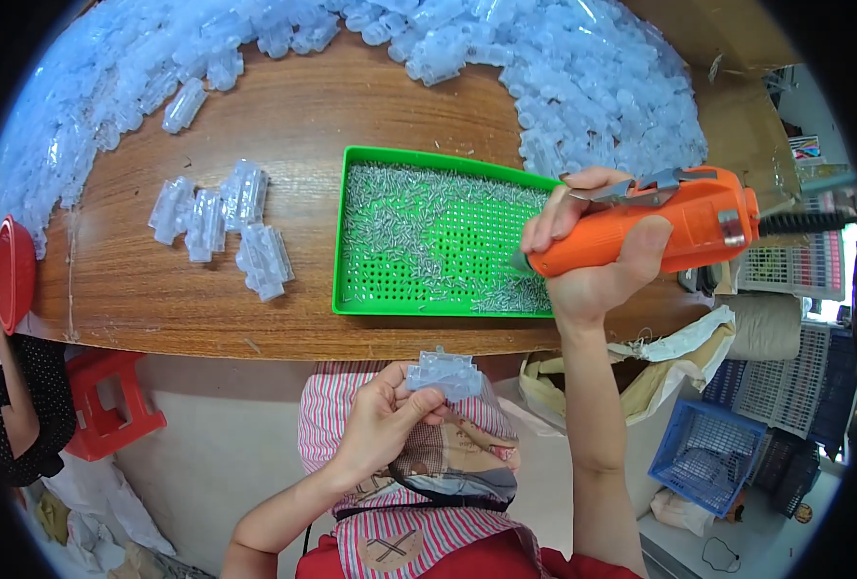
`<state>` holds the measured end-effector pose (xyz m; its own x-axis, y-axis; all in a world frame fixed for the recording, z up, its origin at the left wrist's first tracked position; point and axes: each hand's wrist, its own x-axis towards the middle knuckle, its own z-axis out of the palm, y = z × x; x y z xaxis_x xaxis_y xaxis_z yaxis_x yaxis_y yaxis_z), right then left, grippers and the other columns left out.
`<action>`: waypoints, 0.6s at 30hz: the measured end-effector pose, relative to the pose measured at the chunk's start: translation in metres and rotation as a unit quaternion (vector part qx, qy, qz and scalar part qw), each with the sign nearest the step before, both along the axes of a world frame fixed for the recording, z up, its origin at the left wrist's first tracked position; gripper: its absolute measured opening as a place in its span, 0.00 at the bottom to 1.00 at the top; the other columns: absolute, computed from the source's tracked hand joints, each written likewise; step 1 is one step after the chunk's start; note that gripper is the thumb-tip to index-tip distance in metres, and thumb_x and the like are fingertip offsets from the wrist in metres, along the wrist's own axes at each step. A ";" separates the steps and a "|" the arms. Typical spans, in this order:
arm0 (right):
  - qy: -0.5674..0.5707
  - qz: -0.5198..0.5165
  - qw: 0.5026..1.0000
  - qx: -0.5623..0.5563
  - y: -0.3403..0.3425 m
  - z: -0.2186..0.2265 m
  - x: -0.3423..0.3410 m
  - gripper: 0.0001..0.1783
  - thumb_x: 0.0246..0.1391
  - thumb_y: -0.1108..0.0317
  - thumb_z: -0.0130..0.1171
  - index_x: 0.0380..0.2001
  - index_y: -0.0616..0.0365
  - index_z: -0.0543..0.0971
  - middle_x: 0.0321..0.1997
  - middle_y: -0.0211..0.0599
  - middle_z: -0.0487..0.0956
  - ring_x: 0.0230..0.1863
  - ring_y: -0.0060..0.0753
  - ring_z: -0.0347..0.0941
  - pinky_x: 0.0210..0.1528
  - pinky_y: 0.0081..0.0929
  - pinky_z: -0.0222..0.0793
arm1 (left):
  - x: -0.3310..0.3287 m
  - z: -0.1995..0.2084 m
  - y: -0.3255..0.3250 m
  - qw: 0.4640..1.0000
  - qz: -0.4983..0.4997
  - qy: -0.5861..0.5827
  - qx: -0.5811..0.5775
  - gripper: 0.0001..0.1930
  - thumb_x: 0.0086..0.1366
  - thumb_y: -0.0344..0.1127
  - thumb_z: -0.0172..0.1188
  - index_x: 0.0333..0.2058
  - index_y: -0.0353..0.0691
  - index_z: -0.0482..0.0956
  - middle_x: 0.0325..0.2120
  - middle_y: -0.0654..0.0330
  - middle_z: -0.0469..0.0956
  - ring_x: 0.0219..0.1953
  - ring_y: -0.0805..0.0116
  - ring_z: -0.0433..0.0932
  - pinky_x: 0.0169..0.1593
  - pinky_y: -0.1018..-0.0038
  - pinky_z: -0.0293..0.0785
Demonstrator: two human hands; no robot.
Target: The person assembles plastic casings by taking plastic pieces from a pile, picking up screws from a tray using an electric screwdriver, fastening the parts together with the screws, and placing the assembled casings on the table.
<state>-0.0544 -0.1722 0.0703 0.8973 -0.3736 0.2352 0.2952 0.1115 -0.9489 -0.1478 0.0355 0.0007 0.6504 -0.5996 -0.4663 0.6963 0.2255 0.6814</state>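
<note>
Orange driver (684, 227) within right hand (593, 287)

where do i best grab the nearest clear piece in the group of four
Probably pinch the nearest clear piece across its long sides at the near end, coming from the table's near edge: that end points away from the other three pieces, while its far end lies by them.

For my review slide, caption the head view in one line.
Left hand holds a clear plastic part; right hand grips an orange power tool over a green tray of screws.
</note>
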 end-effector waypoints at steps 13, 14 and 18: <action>-0.020 0.010 0.999 -0.024 0.004 -0.021 0.003 0.43 0.46 0.25 0.43 0.34 0.62 0.70 0.18 0.34 0.65 0.17 0.30 0.63 0.18 0.29 0.62 | -0.011 -0.008 -0.010 0.996 0.071 -0.010 0.051 0.11 0.65 0.32 0.55 0.42 0.32 0.70 0.31 0.60 0.78 0.30 0.75 0.77 0.36 0.80 0.76; -0.019 0.010 0.999 -0.023 0.005 -0.021 0.003 0.43 0.46 0.25 0.43 0.34 0.62 0.70 0.18 0.34 0.65 0.17 0.30 0.63 0.18 0.29 0.62 | -0.011 -0.008 -0.010 0.996 0.072 -0.008 0.050 0.11 0.65 0.32 0.55 0.42 0.31 0.70 0.31 0.60 0.78 0.30 0.75 0.77 0.36 0.80 0.76; -0.015 0.015 0.999 -0.036 0.008 -0.021 0.004 0.45 0.44 0.24 0.44 0.36 0.63 0.70 0.18 0.34 0.65 0.17 0.31 0.63 0.19 0.29 0.62 | -0.009 -0.006 -0.010 0.995 0.077 -0.002 0.066 0.11 0.65 0.31 0.55 0.43 0.31 0.70 0.33 0.59 0.79 0.32 0.74 0.78 0.37 0.80 0.76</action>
